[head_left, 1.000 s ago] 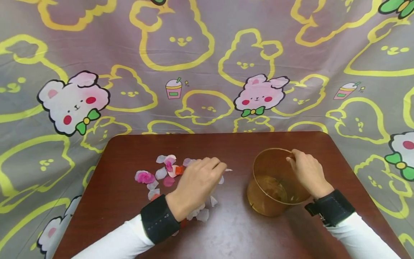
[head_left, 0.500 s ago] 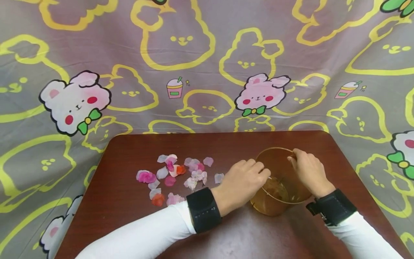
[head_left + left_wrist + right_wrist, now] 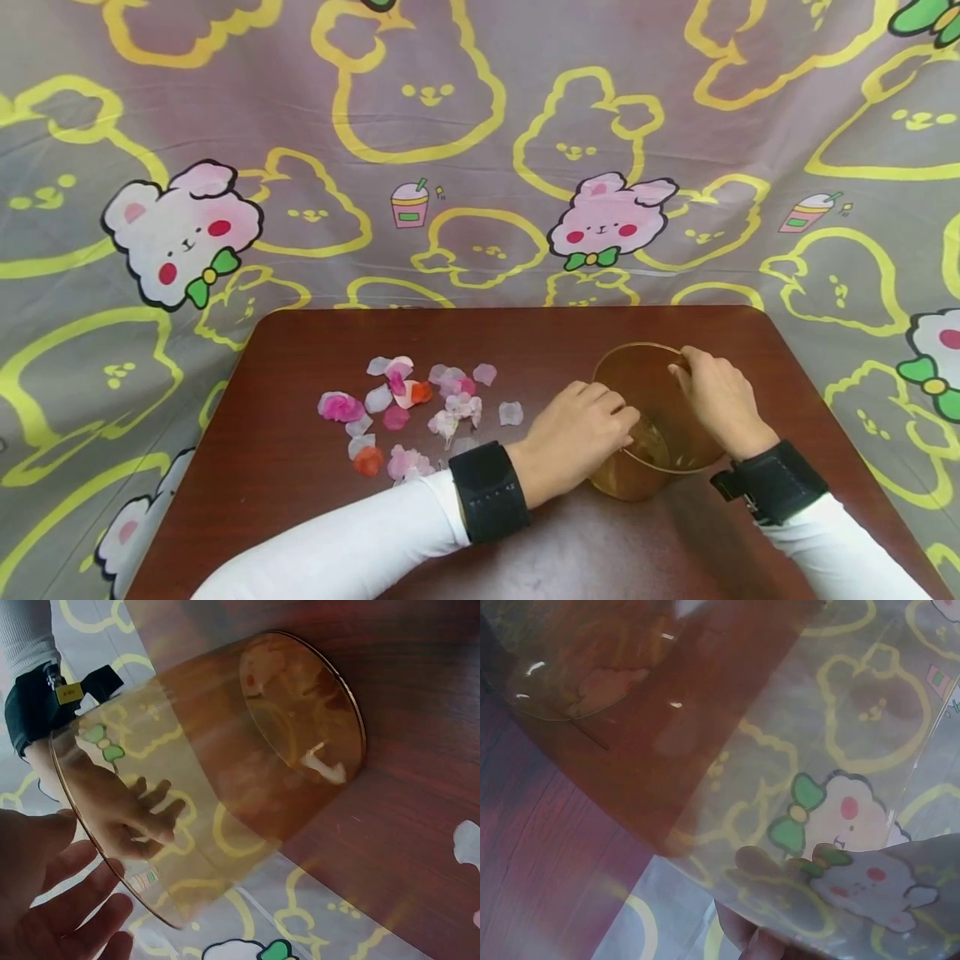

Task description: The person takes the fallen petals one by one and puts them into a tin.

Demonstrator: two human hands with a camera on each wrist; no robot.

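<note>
A see-through amber bucket [image 3: 637, 375] with a thin gold rim stands on the table. My right hand [image 3: 716, 404] holds its far right rim, thumb inside the wall. Over the near left rim is my left hand [image 3: 577, 433], palm down. In the left wrist view, the fingers [image 3: 79, 900] are loosely bent and apart at the rim, with nothing between them. A pale petal [image 3: 326, 766] shows at the bucket's bottom. Left of the bucket lie loose artificial petals: magenta [image 3: 341, 407], orange-red [image 3: 367, 461], pale pink [image 3: 408, 462] and whitish [image 3: 511, 413].
The brown table [image 3: 300, 350] has rounded far corners. Behind and beside it hangs a grey curtain [image 3: 465, 192] with yellow outlines and cartoon rabbits. Both wrists wear black bands, the left band [image 3: 490, 492] close above the tabletop.
My left hand has moved right from above the petals to the bucket's rim, and its fingers have loosened. The right hand has stayed on the rim.
</note>
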